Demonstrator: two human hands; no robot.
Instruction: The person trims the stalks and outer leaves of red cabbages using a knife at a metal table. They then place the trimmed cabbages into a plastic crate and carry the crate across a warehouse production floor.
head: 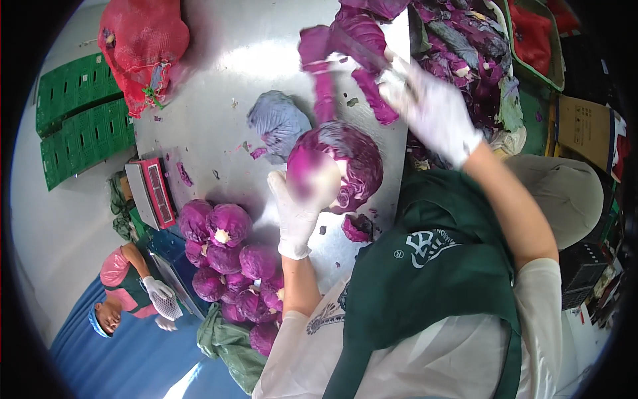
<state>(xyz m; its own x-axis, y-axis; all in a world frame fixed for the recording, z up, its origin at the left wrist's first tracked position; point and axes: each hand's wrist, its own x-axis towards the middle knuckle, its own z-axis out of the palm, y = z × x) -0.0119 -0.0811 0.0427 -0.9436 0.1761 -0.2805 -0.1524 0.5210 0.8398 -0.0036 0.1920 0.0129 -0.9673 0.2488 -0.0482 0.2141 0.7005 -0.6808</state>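
My left hand (299, 209), in a white glove, grips the near-left side of a red cabbage (359, 144) on the metal table (219, 124). A smeared patch hides part of the cabbage and of my fingers. My right hand (433, 109), also gloved and blurred by motion, is above the table's right edge, apart from the cabbage. Its fingers are curled beside purple leaf pieces (376, 97); whether they hold something is unclear. A dull bluish cabbage leaf (279, 124) lies just beyond the cabbage. A torn leaf scrap (358, 228) rests near my apron.
Several trimmed red cabbages (227, 224) are piled at the left. A red mesh sack (144, 45) and a red scale (154, 192) stand farther off. Discarded leaves (463, 55) heap beyond the right edge. Across the room a gloved co-worker (132, 284) stands near green crates (84, 119).
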